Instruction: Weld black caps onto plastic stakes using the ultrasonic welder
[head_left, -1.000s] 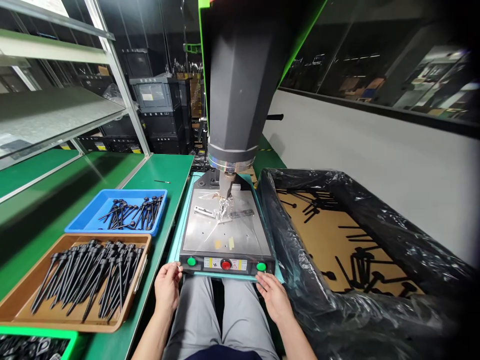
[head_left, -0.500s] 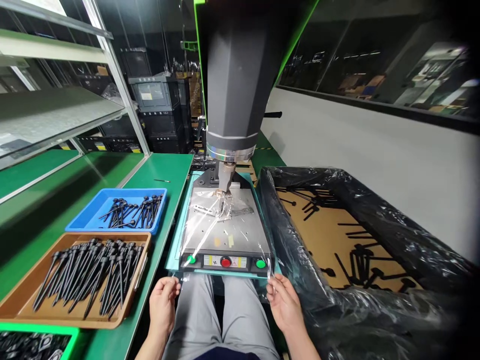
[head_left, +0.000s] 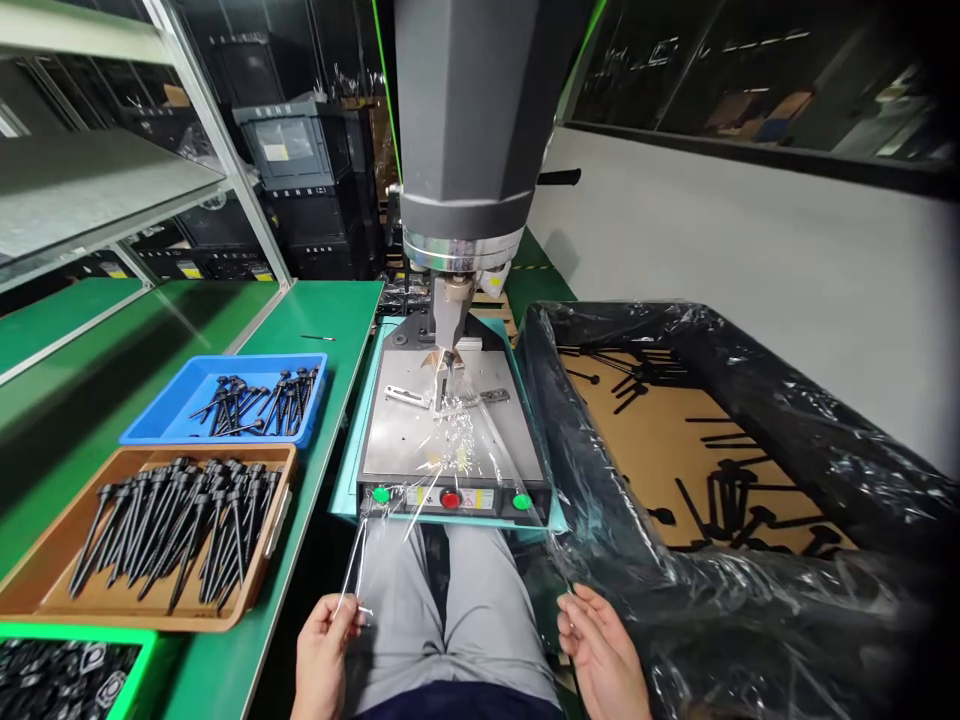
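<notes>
My left hand (head_left: 326,645) pinches one edge of a sheet of clear plastic film (head_left: 480,440) in front of my left thigh. On the other side, my right hand (head_left: 600,645) grips the film's other edge, by my right thigh. The film stretches from both hands over the metal work plate (head_left: 386,445) of a press-like machine. Its far end lies near a small fixture (head_left: 442,385) under the machine's metal tip (head_left: 450,310). Glare hides much of the film's outline. Two green buttons and a red button (head_left: 450,499) line the front of the base.
Left on the green bench (head_left: 334,305) stand a blue tray (head_left: 161,425) and a brown tray (head_left: 45,590), both with black long-stemmed parts, and a green bin (head_left: 146,660). To the right is a cardboard-bottomed box (head_left: 637,430) lined with black plastic. Crates (head_left: 296,150) are stacked behind.
Both hands have moved down towards me, drawing the clear film across the plate. My right hand has also shifted outward. More of the fixture under the tip shows, and the camera view has shifted.
</notes>
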